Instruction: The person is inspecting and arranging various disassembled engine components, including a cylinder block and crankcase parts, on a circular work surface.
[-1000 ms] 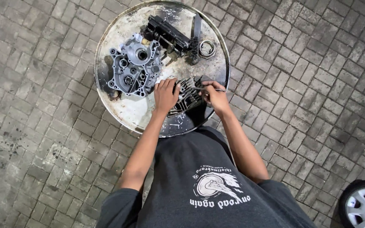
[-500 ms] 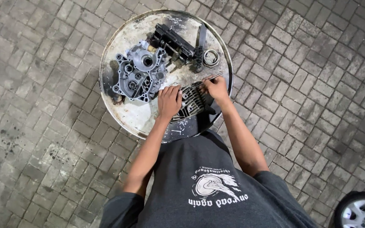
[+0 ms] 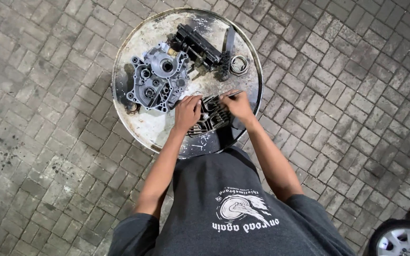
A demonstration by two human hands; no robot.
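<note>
Left hand (image 3: 187,110) clamps the finned cylinder part (image 3: 210,118) at the near edge of the round metal tray (image 3: 134,128); right hand (image 3: 237,105) pinches a thin tool (image 3: 231,96) against it — looks like scraping or cleaning. Next stroke needs a steady brace. Grey crankcase cover (image 3: 158,78) lies just left, ring (image 3: 238,64) farther back.

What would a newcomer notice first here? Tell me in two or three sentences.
First, the round metal tray on the grey brick paving, spread with engine parts. On its left lies a pale grey engine crankcase half; a dark block-shaped part and a small metal ring sit toward the far side. At the near edge, the left hand steadies a dark finned cylinder part while the right hand works it with a thin tool.
</note>
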